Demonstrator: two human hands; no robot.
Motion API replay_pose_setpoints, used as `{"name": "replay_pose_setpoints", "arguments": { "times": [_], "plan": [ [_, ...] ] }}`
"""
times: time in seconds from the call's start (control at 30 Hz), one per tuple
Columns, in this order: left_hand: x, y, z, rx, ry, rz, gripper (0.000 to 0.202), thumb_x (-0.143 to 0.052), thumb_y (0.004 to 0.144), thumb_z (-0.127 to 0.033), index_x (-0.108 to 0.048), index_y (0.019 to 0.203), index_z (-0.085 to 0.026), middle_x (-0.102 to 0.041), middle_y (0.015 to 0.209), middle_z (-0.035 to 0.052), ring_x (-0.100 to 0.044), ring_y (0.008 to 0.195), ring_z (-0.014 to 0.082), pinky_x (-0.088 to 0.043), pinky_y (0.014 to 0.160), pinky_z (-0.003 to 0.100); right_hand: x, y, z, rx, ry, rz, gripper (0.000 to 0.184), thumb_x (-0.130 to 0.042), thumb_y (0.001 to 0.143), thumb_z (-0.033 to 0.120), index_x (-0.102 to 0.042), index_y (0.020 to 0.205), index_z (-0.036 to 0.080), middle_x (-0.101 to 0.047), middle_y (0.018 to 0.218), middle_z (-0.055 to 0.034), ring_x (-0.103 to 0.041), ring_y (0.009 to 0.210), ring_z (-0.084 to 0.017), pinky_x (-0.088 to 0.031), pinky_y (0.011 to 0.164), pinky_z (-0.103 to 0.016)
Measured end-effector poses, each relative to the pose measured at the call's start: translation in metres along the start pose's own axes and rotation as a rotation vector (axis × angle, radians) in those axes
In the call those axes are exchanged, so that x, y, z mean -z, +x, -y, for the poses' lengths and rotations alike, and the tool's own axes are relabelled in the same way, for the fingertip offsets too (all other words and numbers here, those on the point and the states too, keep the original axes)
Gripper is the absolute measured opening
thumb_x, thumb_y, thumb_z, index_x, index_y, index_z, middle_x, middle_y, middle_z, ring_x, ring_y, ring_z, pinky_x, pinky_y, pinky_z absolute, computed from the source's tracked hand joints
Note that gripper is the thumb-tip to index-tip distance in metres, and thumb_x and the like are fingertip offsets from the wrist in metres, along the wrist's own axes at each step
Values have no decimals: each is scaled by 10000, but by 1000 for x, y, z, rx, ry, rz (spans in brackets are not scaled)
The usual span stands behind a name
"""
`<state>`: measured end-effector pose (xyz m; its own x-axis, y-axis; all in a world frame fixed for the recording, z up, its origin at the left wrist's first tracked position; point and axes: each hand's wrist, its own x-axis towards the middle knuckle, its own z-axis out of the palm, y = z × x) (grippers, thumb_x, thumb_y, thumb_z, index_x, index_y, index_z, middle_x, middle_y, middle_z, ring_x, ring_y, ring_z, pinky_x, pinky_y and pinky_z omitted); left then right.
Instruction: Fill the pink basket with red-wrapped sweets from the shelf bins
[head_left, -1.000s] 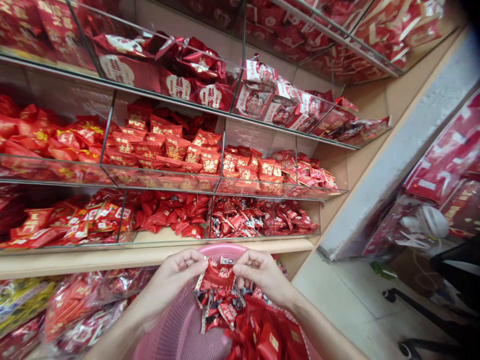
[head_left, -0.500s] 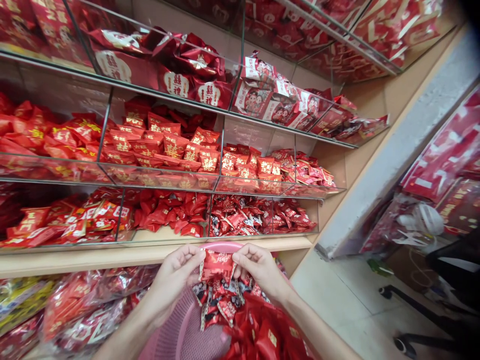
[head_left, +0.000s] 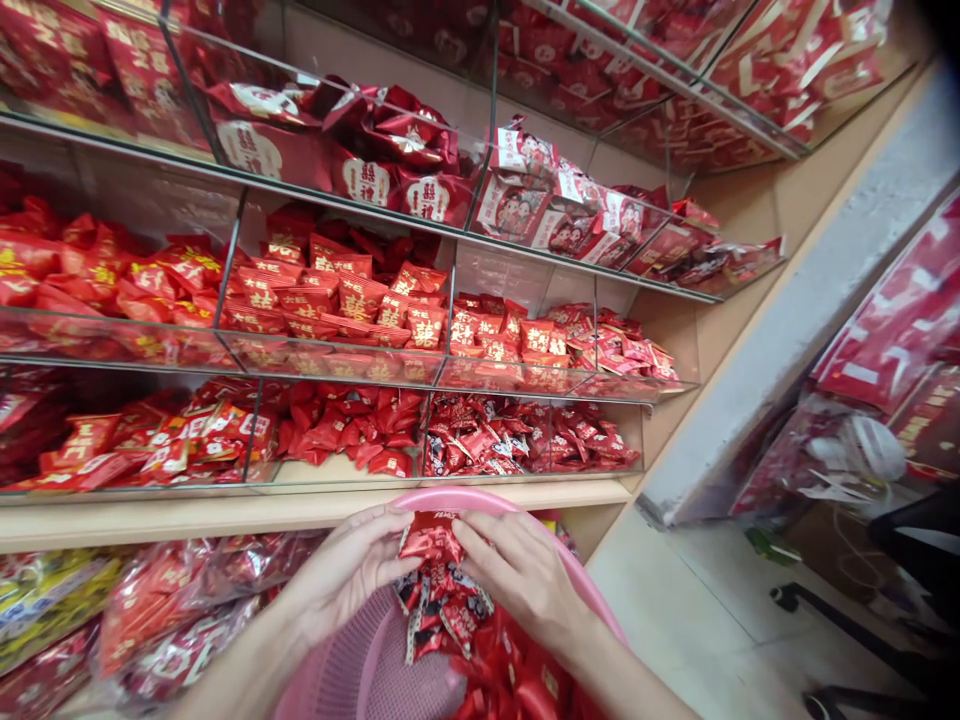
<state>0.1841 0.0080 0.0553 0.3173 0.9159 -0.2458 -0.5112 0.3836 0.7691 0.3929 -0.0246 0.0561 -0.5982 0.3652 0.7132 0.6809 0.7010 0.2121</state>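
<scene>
Both of my hands meet over a pink plastic basket (head_left: 420, 497) at the bottom middle. My left hand (head_left: 349, 575) and my right hand (head_left: 514, 570) pinch the same small red candy packet (head_left: 429, 537) between their fingertips, one from each side. Below the packet the basket holds a heap of red and white wrapped candies (head_left: 442, 615), with larger red packets (head_left: 525, 675) at the right. The basket's near part is cut off by the frame edge.
Glass bins (head_left: 360, 360) on tiered shelves ahead hold several kinds of red wrapped sweets. A wooden shelf edge (head_left: 225, 510) runs just beyond the basket. Bagged candy (head_left: 165, 610) lies below left. A grey pillar (head_left: 787, 320) and a tiled floor (head_left: 697, 600) are at the right.
My hands have drawn closer together and the packet between them looks more crumpled. The view has shifted slightly right and down.
</scene>
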Motion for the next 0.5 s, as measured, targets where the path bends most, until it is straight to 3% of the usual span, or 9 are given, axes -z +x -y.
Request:
{"name": "replay_pose_setpoints", "arguments": {
  "times": [0.13,0.23,0.37,0.43,0.5],
  "plan": [
    [0,-2,0,52,64,24,142,-715,674,-120,-653,801,-131,-692,765,19,-677,667,133,-578,615,222,2,0,4,-36,81,-36,291,-539,854,182,-546,1142,139,-680,940,-80,-599,772,-168,-460,704,-284],
    [1,-4,0,72,248,80,183,-685,719,-304,-632,759,-133,-710,776,63,-688,670,159,-558,576,215,0,3,10,-345,346,-54,178,-456,892,177,-624,942,141,-661,786,-46,-580,692,-137,-438,644,-237],
    [-1,-5,-1,8,578,14,378,-574,753,-495,-602,658,-130,-675,654,54,-623,514,119,-494,464,203,-6,5,14,-855,705,-7,402,-415,906,330,-539,562,160,-520,510,17,-476,508,-107,-368,524,-220],
    [-2,-4,-3,-91,608,12,356,-559,763,-493,-622,721,-144,-664,705,33,-627,611,128,-506,562,229,-8,4,14,-964,815,7,441,-422,893,385,-510,523,160,-494,478,26,-455,491,-103,-354,521,-219],
    [-5,-5,-5,-198,600,64,282,-586,761,-443,-641,818,-172,-658,797,15,-612,737,134,-490,671,241,-10,3,14,-978,873,28,448,-427,885,403,-500,517,159,-483,475,31,-445,491,-100,-345,529,-219]
  ]
}}
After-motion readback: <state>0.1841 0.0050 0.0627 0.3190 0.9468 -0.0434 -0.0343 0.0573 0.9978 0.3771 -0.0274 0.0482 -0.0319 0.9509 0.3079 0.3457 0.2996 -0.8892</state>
